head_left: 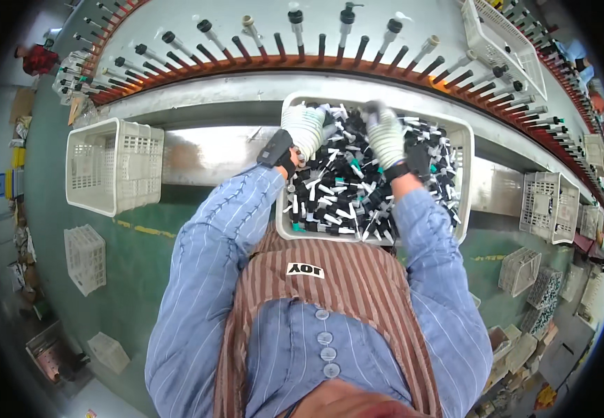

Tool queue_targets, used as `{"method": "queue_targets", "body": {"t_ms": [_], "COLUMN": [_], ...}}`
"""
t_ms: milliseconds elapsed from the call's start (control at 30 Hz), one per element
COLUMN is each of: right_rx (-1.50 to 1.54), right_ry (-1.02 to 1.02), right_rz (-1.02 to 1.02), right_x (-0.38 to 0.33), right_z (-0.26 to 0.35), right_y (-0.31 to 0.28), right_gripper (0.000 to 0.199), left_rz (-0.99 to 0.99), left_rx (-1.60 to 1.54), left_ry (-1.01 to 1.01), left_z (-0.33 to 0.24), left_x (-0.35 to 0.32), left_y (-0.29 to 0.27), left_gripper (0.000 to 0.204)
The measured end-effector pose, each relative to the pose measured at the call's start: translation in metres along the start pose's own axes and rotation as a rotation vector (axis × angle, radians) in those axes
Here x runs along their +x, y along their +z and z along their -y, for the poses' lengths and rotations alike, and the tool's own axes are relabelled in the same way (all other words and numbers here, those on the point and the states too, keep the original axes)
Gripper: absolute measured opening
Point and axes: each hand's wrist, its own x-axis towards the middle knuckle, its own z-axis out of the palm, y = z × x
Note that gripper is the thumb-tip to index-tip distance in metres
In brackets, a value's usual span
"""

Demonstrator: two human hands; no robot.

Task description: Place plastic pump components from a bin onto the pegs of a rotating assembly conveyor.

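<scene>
A white plastic crate (465,174) stands in front of me, filled with small pump dispenser heads (357,188), mostly black and white with a few green parts. Inside its far left corner, my left hand (304,131), in a white striped glove, has its fingers bent among the pumps. What they grip is too small to make out. My right hand (385,136), gloved likewise, is over the far middle of the crate. Its fingertips are smeared by motion, so I cannot see whether they hold anything.
Beyond the crate runs a curved orange-red rail (323,63) with upright dark pegs, several topped with pumps. A white crate (114,167) lies left; another crate (507,42) sits beyond the rail. More crates (549,205) stand at right. A person (37,60) is far left.
</scene>
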Motion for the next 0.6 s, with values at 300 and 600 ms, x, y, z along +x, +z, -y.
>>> {"method": "queue_targets", "body": {"t_ms": [300,600], "right_rx": [-0.098,0.656], "right_ry": [-0.048,0.329], "right_rz": [0.195,-0.003], "right_x": [-0.011,-0.045], "right_z": [-0.007,-0.017], "right_y": [0.029,0.007], "right_gripper": [0.034,0.042], "left_rz": [-0.056,0.251], "left_rx": [-0.643,-2.006], "left_ry": [0.156,-0.025], "left_z": [0.000,0.013], "left_x": [-0.012,0.031], "left_y": [0.015,-0.029], "left_gripper": [0.028,0.028]}}
